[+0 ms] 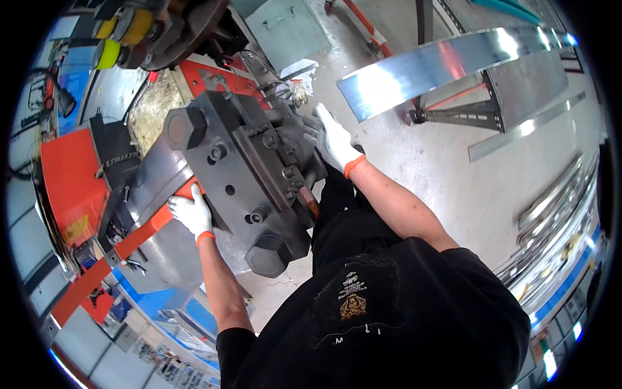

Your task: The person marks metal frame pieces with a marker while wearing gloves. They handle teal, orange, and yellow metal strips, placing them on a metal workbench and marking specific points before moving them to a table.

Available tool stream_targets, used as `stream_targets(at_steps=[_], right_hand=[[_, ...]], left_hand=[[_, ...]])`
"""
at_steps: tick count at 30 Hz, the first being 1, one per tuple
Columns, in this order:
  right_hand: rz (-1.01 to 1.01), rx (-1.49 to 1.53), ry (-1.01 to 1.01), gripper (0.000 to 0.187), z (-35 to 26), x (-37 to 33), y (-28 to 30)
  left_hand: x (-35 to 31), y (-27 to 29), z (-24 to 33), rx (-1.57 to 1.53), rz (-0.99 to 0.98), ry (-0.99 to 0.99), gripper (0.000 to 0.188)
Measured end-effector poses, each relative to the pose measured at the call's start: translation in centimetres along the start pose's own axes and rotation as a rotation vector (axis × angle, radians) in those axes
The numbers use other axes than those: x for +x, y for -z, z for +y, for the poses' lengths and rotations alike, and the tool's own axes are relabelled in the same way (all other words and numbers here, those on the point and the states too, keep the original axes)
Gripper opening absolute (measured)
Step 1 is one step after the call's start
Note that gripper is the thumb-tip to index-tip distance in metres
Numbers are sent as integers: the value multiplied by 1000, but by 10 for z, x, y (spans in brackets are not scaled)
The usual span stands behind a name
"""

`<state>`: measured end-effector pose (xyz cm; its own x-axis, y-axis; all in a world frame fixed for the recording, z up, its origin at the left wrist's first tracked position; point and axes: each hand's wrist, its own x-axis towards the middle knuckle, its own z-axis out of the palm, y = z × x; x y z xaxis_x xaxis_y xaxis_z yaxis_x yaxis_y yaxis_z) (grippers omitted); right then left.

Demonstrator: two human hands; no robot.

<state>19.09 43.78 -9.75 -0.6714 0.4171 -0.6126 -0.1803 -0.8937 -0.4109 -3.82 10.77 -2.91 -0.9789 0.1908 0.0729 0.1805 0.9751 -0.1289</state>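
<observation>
In front of me stands a heavy dark steel machine head (236,175) with large hex bolts (184,128) at its corners. My left hand (192,212), in a white glove with an orange cuff, lies against the machine's left side, by the end of an orange bar (152,225). Its fingers look extended and grip nothing visible. On the other side, my right hand (334,139), gloved the same way, is held beside a round dark part (299,148) of the machine. Its fingers are apart, with nothing in them; I cannot tell whether they touch the metal.
A long shiny metal strip (447,68) extends at the upper right over a dark slotted-angle stand (463,118). Metal lengths (551,220) lie stacked at the far right. A grey panel (285,32) and an orange machine cover (74,185) are also nearby.
</observation>
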Motion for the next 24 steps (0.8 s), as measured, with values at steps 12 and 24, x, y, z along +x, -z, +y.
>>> stream_targets(at_steps=[12, 24], right_hand=[[26, 74, -67, 94, 9, 5, -5], [-121, -599, 134, 44, 23, 15, -45]], left_hand=[[0, -5, -7, 38, 29, -34, 97], [-5, 13, 6, 33, -33, 62, 107]])
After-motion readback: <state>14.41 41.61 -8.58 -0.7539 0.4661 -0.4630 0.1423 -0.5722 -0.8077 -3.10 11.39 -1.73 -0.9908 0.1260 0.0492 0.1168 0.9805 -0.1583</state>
